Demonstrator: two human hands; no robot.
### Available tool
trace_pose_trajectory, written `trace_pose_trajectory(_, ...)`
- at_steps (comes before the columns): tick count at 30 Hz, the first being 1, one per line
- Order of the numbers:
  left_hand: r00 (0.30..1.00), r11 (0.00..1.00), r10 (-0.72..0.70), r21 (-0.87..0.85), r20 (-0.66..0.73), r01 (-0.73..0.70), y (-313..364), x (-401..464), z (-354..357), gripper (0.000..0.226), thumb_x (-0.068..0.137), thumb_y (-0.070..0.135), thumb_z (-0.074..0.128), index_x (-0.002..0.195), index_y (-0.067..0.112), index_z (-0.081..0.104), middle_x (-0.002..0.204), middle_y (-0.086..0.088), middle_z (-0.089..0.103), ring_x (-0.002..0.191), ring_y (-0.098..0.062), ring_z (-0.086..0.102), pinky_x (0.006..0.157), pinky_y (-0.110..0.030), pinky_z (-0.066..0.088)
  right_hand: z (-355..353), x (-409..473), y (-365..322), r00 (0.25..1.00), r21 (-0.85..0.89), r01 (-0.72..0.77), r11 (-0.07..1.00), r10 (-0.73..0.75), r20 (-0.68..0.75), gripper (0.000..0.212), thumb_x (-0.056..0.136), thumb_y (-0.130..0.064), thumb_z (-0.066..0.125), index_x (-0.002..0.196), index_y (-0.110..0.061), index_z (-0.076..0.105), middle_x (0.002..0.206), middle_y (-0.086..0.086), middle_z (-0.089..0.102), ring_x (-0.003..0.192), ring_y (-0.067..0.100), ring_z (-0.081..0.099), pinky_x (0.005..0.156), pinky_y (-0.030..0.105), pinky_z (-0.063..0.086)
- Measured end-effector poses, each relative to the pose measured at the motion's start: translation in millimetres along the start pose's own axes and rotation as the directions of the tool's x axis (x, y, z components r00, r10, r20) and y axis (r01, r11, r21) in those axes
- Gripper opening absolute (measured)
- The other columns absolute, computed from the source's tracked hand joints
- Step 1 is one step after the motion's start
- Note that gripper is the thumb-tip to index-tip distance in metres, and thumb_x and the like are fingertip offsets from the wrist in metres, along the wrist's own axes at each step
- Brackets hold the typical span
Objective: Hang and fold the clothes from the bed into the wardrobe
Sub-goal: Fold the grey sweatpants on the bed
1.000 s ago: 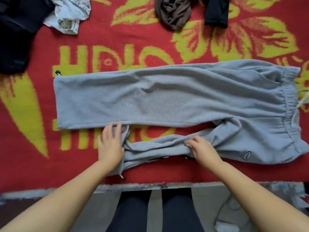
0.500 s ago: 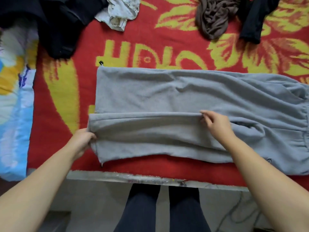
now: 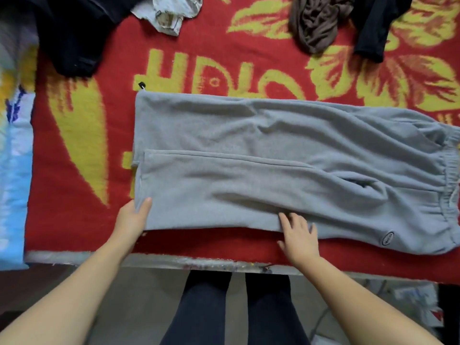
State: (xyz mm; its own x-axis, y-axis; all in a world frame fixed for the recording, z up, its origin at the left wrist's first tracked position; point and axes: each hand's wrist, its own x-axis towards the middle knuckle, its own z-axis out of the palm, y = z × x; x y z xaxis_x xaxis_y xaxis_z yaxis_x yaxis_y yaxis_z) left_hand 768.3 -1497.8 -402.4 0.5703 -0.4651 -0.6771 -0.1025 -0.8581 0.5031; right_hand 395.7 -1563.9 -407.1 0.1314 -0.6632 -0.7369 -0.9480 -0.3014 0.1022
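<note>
Grey sweatpants [image 3: 273, 150] lie flat across the red and yellow blanket [image 3: 74, 170], waistband to the right, one leg laid partly over the other. My left hand [image 3: 133, 220] holds the near left corner of the upper leg's cuff, thumb on top of the cloth. My right hand [image 3: 298, 235] rests with spread fingers on the near edge of the leg, about midway along it.
At the far side of the bed lie a black garment [image 3: 72, 33], a pale crumpled garment [image 3: 169, 13], a brown garment [image 3: 316, 21] and another black piece [image 3: 378, 26]. A blue patterned sheet [image 3: 12, 170] shows at the left. The bed's near edge [image 3: 199, 263] runs above my legs.
The bunched near leg was pulled out and spread flat over the far leg. My right hand moved from the leg's upper seam to its near edge. The view shifted left.
</note>
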Motion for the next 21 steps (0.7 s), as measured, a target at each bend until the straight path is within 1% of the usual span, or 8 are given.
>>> trace_pose_trajectory(2,0.996,0.997,0.062,0.036,0.061,-0.064,7.2,-6.2,-26.3,0.016,0.096,0.025,0.056,0.102,0.013,0.065,0.092,-0.006,0.064,0.075,-0.017,0.057,0.065,-0.032,0.042,-4.7,8.4,-1.8,0.998,-0.035,-0.014,0.999,0.012,-0.055,0.059,0.088,-0.025,0.059,0.142,-0.022,0.036,0.134,0.008,0.044,0.125,0.028,0.042,0.102,0.044,0.033)
trace_pose_trajectory(6,0.993,0.970,0.083,0.221,0.080,-0.099,-6.1,-2.3,-65.9,0.021,0.094,0.026,0.058,0.097,0.008,0.068,0.090,-0.010,0.068,0.080,-0.022,0.059,0.068,-0.036,0.042,-18.8,18.4,-14.4,0.950,-0.009,0.241,0.970,-0.234,0.207,0.036,0.092,-0.024,0.052,0.126,-0.015,0.044,0.123,0.011,0.049,0.114,0.033,0.051,0.079,0.035,0.039)
trace_pose_trajectory(10,0.997,0.828,-0.040,0.561,0.073,-0.008,-39.8,15.8,-48.4,0.027,0.093,0.027,0.059,0.110,0.006,0.059,0.105,-0.020,0.065,0.083,-0.034,0.059,0.069,-0.041,0.047,-15.9,6.0,-2.9,0.880,0.062,0.314,0.947,-0.315,0.356,0.053,0.089,-0.026,0.056,0.138,-0.021,0.035,0.134,0.010,0.038,0.126,0.030,0.037,0.100,0.043,0.036)
trace_pose_trajectory(12,0.990,0.780,-0.134,0.612,-0.039,0.130,-40.9,25.4,-29.2,0.046,0.089,0.026,0.061,0.127,0.005,0.045,0.123,-0.026,0.053,0.106,-0.043,0.053,0.087,-0.051,0.045,-21.3,4.5,6.1,0.843,0.195,0.287,0.938,-0.344,0.415,0.055,0.090,-0.028,0.056,0.141,-0.022,0.037,0.136,0.009,0.041,0.127,0.028,0.039,0.103,0.040,0.037)
trace_pose_trajectory(15,0.971,0.786,0.128,0.618,-0.203,0.025,2.2,34.7,5.1,0.059,0.084,0.011,0.062,0.136,-0.001,0.037,0.134,-0.031,0.039,0.123,-0.048,0.038,0.101,-0.059,0.034,-43.5,21.5,32.5,0.944,0.484,0.184,0.855,-0.290,0.154,0.038,0.091,-0.013,0.052,0.129,-0.013,0.057,0.127,0.009,0.060,0.117,0.025,0.056,0.097,0.030,0.041)
trace_pose_trajectory(18,0.861,0.590,0.508,0.734,-0.011,-0.338,47.6,44.7,42.2,0.065,0.076,0.003,0.068,0.134,-0.005,0.041,0.139,-0.028,0.040,0.128,-0.045,0.038,0.109,-0.059,0.024,-66.1,51.2,83.0,0.922,0.519,0.197,0.832,0.023,-0.387,0.031,0.083,0.004,0.053,0.110,-0.005,0.067,0.113,0.015,0.064,0.105,0.033,0.061,0.090,0.039,0.046)
trace_pose_trajectory(19,0.828,0.528,0.559,0.754,0.038,-0.391,57.0,48.1,51.0,0.070,0.076,0.004,0.068,0.139,-0.001,0.037,0.144,-0.025,0.036,0.134,-0.041,0.033,0.113,-0.055,0.014,-75.4,59.3,99.3,0.895,0.502,0.155,0.851,0.094,-0.436,0.031,0.083,0.005,0.052,0.108,-0.006,0.067,0.113,0.014,0.063,0.105,0.033,0.060,0.088,0.040,0.046)
trace_pose_trajectory(21,0.787,0.449,0.611,0.781,0.087,-0.435,71.8,54.4,66.6,0.074,0.078,0.005,0.066,0.144,0.007,0.034,0.150,-0.020,0.028,0.141,-0.034,0.023,0.115,-0.047,-0.004,-90.0,75.3,126.3,0.947,0.412,-0.021,0.911,0.150,-0.284,0.033,0.089,-0.003,0.047,0.113,-0.015,0.065,0.122,0.008,0.061,0.110,0.029,0.057,0.087,0.037,0.044)
